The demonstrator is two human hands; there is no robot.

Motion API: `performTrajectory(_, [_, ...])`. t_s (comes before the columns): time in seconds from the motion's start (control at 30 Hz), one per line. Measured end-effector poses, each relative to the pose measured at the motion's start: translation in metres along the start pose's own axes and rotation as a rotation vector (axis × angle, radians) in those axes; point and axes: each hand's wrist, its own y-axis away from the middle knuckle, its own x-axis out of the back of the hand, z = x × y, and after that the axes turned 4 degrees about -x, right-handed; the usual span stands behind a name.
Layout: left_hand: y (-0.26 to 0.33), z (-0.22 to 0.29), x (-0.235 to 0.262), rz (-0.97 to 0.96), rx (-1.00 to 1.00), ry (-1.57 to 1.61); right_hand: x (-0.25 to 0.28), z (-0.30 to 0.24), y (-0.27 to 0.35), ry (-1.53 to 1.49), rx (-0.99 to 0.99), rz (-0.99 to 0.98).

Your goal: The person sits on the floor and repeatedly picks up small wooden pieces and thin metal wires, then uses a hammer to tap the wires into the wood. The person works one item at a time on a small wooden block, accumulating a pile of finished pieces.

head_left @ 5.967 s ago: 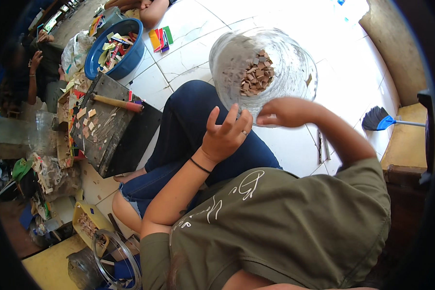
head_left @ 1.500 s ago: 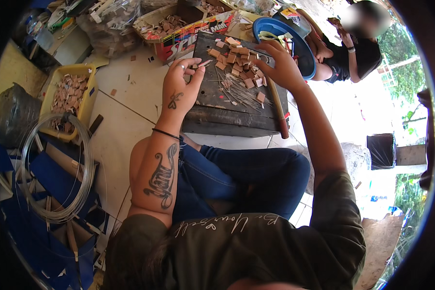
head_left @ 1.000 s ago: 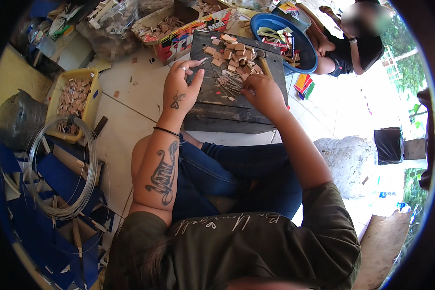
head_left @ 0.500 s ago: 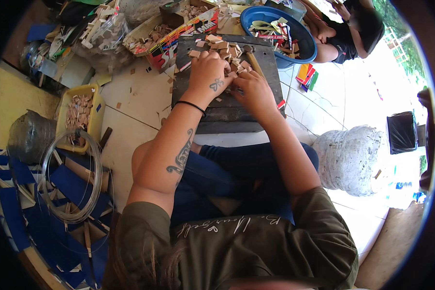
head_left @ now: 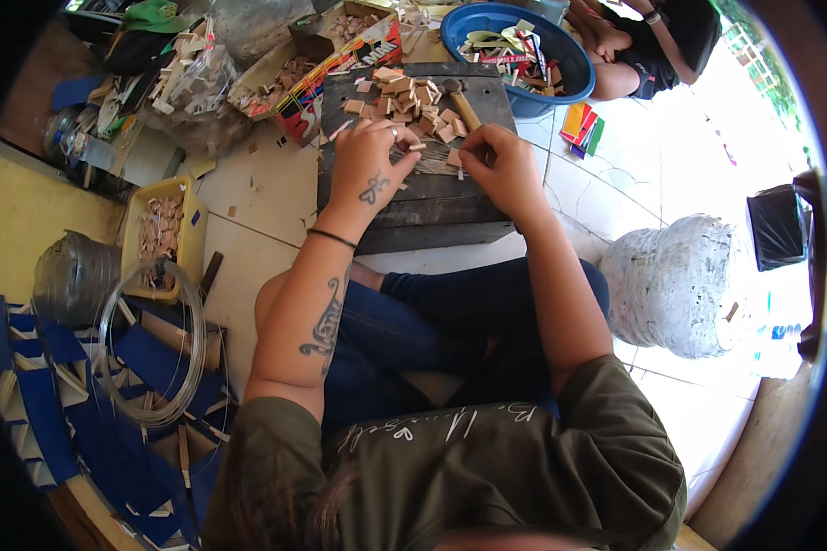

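Observation:
A low dark block table (head_left: 423, 213) stands before my crossed legs, bearing a heap of small brown flat pieces (head_left: 402, 92). My left hand (head_left: 363, 161), with a ring and a black wrist cord, is at the heap's near left side, thumb and index finger closed on a small thin piece (head_left: 417, 147). My right hand (head_left: 504, 167) pinches at the near right, its fingertips at a small square brown piece (head_left: 455, 158). Between the hands lie thin pale strands (head_left: 432, 165). A hammer (head_left: 466, 110) with a wooden handle rests just beyond my right hand.
A blue basin (head_left: 581, 78) of scraps stands beyond, near another person's legs (head_left: 616, 78). Boxes of pieces (head_left: 317, 78) are at far left. A yellow basket (head_left: 193, 216), a wire coil (head_left: 198, 344) and blue panels (head_left: 50, 404) lie left; a wrapped bundle (head_left: 666, 285) sits right.
My hands have drawn apart from the heap, the left one to the left and nearer me, the right one slightly right. More of the heap and the strands now show.

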Motion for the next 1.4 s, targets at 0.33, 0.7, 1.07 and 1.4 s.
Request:
performTrajectory(0.33, [0.065, 0.025, -0.005, 0.099, 0.041, 0.086, -0.028, 0.004, 0.026, -0.652, -0.188, 0.046])
performTrajectory(0.7, [0.065, 0.010, -0.018, 0.095, 0.017, 0.258, -0.040, 0.000, 0.038, -0.338, -0.140, 0.055])
performTrajectory(1.07, [0.063, 0.007, -0.015, 0.044, 0.041, 0.305, -0.042, -0.019, 0.041, -0.139, 0.096, 0.107])
performTrajectory(1.4, [0.063, 0.007, -0.015, 0.056, 0.027, 0.294, -0.038, -0.028, 0.041, -0.027, 0.146, 0.072])
